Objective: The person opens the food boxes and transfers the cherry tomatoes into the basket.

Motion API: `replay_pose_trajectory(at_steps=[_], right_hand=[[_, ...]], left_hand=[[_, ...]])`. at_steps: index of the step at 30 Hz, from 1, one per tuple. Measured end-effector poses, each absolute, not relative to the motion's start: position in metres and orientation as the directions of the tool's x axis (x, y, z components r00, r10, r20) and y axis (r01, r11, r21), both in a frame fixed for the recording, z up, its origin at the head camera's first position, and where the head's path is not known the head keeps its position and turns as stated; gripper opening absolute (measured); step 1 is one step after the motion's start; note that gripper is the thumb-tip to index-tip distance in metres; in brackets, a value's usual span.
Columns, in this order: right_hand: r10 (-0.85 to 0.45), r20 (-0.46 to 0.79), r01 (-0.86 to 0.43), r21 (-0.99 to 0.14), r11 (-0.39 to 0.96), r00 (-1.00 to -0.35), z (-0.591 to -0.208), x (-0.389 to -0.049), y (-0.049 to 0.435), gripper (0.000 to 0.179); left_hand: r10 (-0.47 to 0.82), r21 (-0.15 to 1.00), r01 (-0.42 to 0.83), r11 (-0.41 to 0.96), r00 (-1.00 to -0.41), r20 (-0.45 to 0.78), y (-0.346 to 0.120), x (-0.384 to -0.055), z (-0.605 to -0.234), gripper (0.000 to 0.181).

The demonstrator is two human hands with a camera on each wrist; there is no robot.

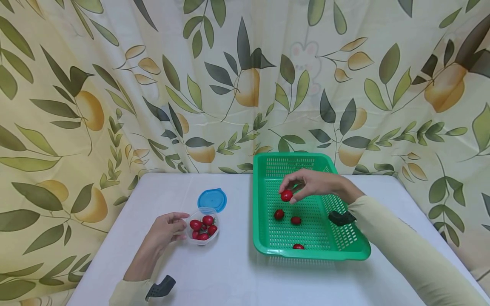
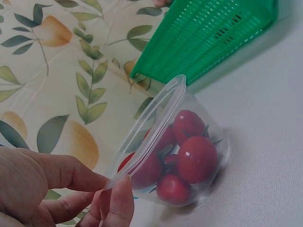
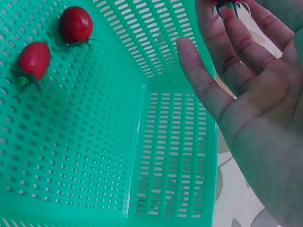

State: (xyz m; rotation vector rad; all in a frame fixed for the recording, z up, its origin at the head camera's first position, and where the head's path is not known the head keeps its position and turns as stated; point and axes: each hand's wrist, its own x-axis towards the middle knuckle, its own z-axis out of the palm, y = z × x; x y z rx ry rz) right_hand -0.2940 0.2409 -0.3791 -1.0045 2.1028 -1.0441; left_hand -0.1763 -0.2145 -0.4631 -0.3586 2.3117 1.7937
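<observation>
Above the green plastic basket [image 1: 311, 253], my right hand [image 1: 311, 185] holds a cherry tomato [image 1: 286, 195] between thumb and fingers; in the right wrist view only its green stem end shows at the top edge. Below it, several cherry tomatoes lie apart on the basket floor, among them one [image 3: 75, 24] beside another [image 3: 34, 60]. My left hand [image 1: 167, 230] pinches the rim of a small clear plastic container [image 2: 220, 161] on the white table. Several red cherry tomatoes [image 2: 198, 159] sit inside it, some with green stems.
A round blue lid [image 1: 212, 200] lies flat just behind the clear container. The white table [image 1: 237, 272] extends between container and basket. Behind it hangs a curtain [image 1: 237, 127] printed with leaves and fruit. Dark straps [image 1: 160, 287] sit at both wrists.
</observation>
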Motion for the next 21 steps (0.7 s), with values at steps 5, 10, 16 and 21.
replay_pose_trajectory(at_steps=[5, 10, 16, 21], right_hand=[[-0.819, -0.159, -0.373, -0.831, 0.413, -0.552, -0.379, -0.294, 0.246, 0.032], [-0.816, -0.153, -0.382, -0.825, 0.415, -0.557, -0.380, -0.295, 0.251, 0.034], [-0.809, -0.152, -0.382, -0.822, 0.423, -0.568, -0.380, -0.295, 0.255, 0.032], [-0.822, -0.142, -0.402, -0.818, 0.411, -0.551, -0.380, -0.295, 0.257, 0.031]], left_hand=[[-0.074, 0.920, -0.313, 0.236, -0.950, -0.304, -0.215, -0.177, -0.464, 0.036], [-0.077, 0.920, -0.315, 0.235, -0.949, -0.305, -0.215, -0.178, -0.464, 0.035], [-0.078, 0.920, -0.314, 0.233, -0.949, -0.304, -0.214, -0.177, -0.464, 0.035], [-0.079, 0.921, -0.315, 0.228, -0.949, -0.305, -0.214, -0.177, -0.464, 0.035]])
